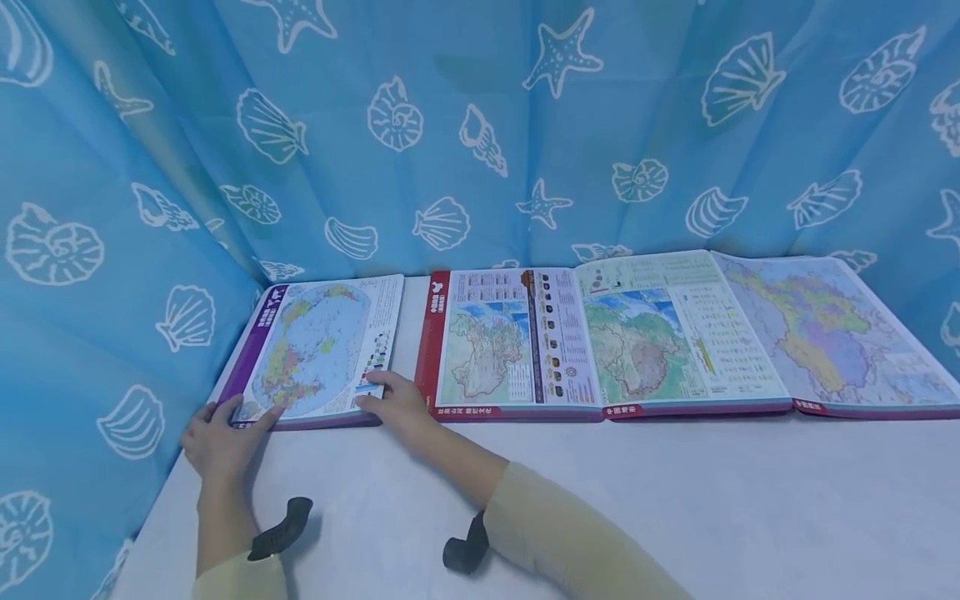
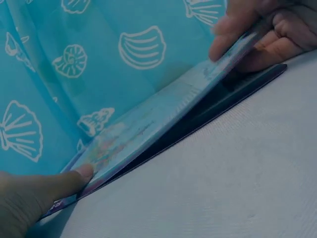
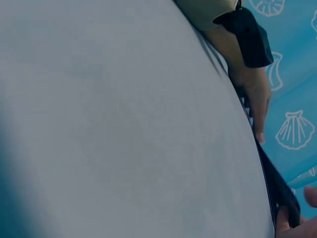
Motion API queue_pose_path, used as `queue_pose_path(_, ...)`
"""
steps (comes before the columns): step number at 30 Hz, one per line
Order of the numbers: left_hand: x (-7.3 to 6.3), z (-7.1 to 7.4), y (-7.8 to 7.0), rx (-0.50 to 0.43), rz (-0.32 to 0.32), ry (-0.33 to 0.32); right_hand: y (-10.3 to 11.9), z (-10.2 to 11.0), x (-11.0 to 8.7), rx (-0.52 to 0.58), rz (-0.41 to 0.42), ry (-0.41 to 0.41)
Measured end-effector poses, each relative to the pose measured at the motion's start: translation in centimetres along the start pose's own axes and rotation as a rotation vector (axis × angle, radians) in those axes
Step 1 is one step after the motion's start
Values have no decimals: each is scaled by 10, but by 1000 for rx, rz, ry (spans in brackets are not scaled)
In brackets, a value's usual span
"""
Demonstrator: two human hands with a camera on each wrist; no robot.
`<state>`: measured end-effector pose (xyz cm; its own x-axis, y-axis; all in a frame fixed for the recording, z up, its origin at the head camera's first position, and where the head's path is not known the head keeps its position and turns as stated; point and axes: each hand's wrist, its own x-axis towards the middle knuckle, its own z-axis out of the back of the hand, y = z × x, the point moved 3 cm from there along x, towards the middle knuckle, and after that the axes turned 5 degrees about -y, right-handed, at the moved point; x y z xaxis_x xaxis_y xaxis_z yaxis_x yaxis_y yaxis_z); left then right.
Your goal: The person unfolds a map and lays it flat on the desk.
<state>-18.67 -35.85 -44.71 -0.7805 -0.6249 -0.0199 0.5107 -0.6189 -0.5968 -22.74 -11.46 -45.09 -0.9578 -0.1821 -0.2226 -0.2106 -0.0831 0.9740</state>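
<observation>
A folded world map (image 1: 322,350) with a purple left border lies at the far left of the table. My left hand (image 1: 225,442) rests on its near left corner, the thumb (image 2: 64,186) pressing the top face. At the right edge, my right hand (image 1: 401,408) pinches the map's upper layers between thumb and fingers. The left wrist view shows these layers raised on the right, with a dark gap above the bottom layer (image 2: 247,96). In the right wrist view the map (image 3: 280,191) shows edge-on between both hands.
A red-bordered map of China (image 1: 483,350) lies to the right, unfolded in several panels that stretch past the right side of the view. A blue shell-patterned curtain (image 1: 480,133) hangs behind and at the left. The table (image 1: 712,492) has a white cover.
</observation>
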Motion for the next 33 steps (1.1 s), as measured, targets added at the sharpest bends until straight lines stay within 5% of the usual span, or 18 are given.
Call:
queue_pose_path(17, 0, -4, -5, 61, -72, -1, 4, 10, -4, -129, 47, -80)
queue_pose_path(33, 6, -2, 2, -213, 97, -24, 0, 9, -3, -111, 34, -53)
